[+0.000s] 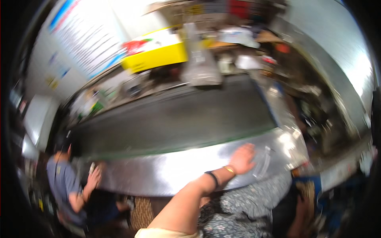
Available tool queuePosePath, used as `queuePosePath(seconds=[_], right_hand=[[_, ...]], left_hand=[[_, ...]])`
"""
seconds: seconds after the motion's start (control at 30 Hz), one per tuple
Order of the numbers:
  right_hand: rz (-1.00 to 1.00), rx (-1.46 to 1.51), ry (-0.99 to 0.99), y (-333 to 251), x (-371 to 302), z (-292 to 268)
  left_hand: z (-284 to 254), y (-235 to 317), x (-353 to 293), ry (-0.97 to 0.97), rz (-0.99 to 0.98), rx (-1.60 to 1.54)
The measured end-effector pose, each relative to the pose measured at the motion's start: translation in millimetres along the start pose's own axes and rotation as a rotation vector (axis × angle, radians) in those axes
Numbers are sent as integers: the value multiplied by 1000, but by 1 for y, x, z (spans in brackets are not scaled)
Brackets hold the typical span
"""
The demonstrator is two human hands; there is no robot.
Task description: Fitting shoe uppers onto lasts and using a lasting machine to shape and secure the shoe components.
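Note:
My left hand [241, 159] reaches over the shiny metal edge of the worktable [170, 170], its fingers stretched out and blurred by motion. No held thing shows in it. A dark band and a gold-coloured bracelet circle the wrist. Just to the right of the fingers lies a clear, strip-like piece [262, 162], perhaps plastic, too smeared to name. Behind the metal edge runs a wide dark belt-like surface [178, 119] with a green border. My right hand cannot be made out. Patterned grey cloth [254, 194] covers my lap below the table.
At the left, a person in a grey-blue shirt [65, 174] sits with a hand [94, 177] at the table's edge, holding something small and pale. A yellow box [156, 55] and a clear plastic-wrapped stack [203, 71] stand behind the belt. Clutter fills the right side.

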State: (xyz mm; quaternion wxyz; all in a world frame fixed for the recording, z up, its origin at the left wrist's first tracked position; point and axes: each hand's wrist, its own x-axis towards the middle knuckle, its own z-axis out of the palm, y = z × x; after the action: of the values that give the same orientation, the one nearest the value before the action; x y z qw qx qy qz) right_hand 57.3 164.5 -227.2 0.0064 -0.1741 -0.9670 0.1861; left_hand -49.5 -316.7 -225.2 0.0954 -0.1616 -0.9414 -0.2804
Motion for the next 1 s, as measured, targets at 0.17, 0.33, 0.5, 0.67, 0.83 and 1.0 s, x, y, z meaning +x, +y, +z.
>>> queuePosePath(seconds=[0.17, 0.33, 0.5, 0.67, 0.83, 1.0], right_hand=[[-334, 111, 232, -42, -7, -3], [-115, 284, 296, -17, -43, -56], [-151, 370, 167, -42, -105, -124], [-282, 340, -825, -74, -175, -182], [-115, 604, -1141, -71, -213, -223], [87, 322, 503, 168, -125, -143]], left_hand=[[4, -17, -8, -3, 21, 119], [-1, -1, -2, 25, 69, 152], [-2, -2, -11, 19, 54, 155], [11, -22, -13, 9, 51, 182], [2, 4, 1, 55, 91, 133], [14, -14, -2, 66, 82, 168]])
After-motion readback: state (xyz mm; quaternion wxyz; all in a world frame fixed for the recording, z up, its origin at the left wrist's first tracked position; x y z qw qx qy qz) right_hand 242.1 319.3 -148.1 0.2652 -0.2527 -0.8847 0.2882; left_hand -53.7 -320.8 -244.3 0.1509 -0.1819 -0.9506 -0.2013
